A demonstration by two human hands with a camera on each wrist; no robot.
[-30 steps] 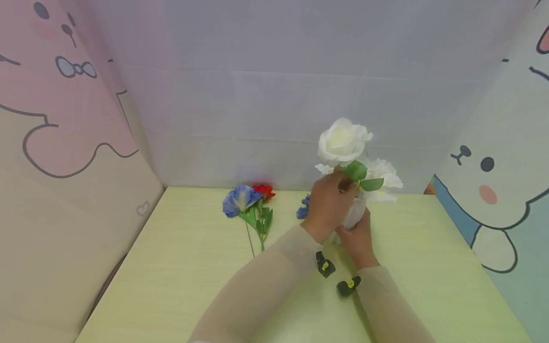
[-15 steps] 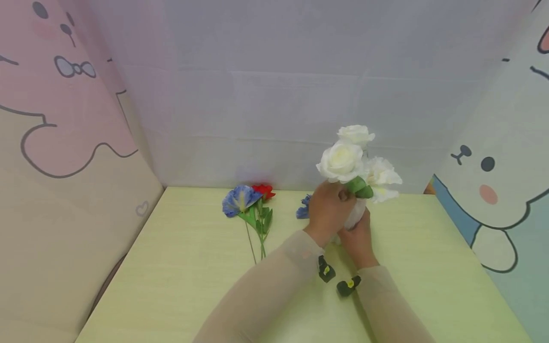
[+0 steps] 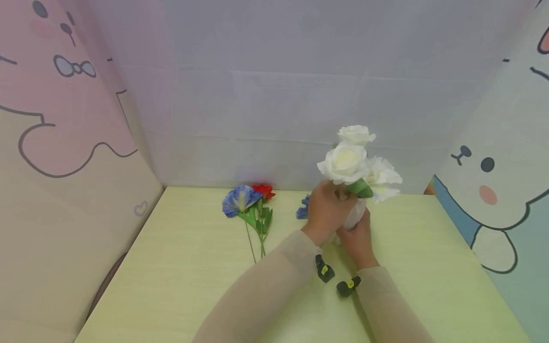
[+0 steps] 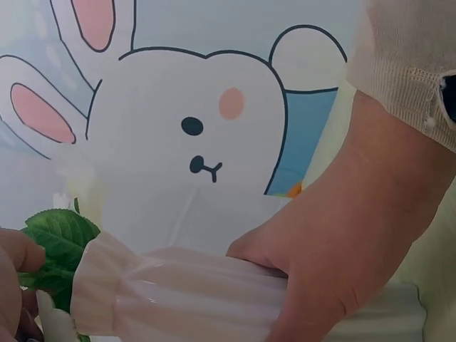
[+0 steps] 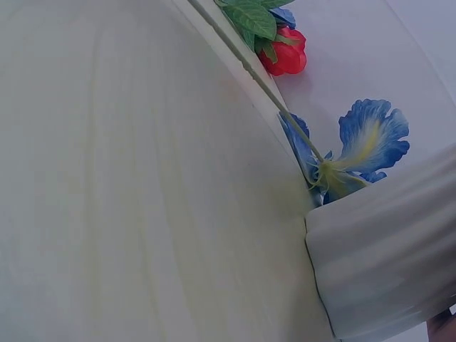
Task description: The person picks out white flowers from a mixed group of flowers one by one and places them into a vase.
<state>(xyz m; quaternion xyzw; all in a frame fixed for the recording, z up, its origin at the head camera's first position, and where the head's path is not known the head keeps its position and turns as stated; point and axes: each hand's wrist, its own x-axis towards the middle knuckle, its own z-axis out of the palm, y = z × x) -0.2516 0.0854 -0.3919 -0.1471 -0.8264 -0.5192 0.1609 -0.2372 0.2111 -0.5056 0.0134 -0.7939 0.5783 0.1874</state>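
Note:
My left hand (image 3: 328, 212) pinches the leafy stem of a white artificial rose (image 3: 344, 163), right above the mouth of a white ribbed vase (image 3: 355, 214). Lower down, my right hand (image 3: 359, 240) grips the vase. In the left wrist view the left fingers (image 4: 13, 267) are at the green leaves (image 4: 60, 239) by the flared rim, and the right hand (image 4: 342, 214) wraps the vase body (image 4: 192, 285). Another white rose (image 3: 356, 134) stands behind, and a white ruffled flower (image 3: 381, 174) leans right. In the right wrist view the vase base (image 5: 385, 249) shows close to the table.
On the pale yellow table (image 3: 184, 267) lie a blue flower (image 3: 240, 201) and a red flower (image 3: 263, 191) at left. Partly hidden behind the left hand is another blue flower (image 3: 302, 208). A grey-white back wall (image 3: 257, 105) and cartoon-printed sides (image 3: 484, 205) enclose the table.
The left hand and its rose have come down toward the vase, revealing the white rose behind; lately the rose has shifted slightly right. The right hand has stayed on the vase.

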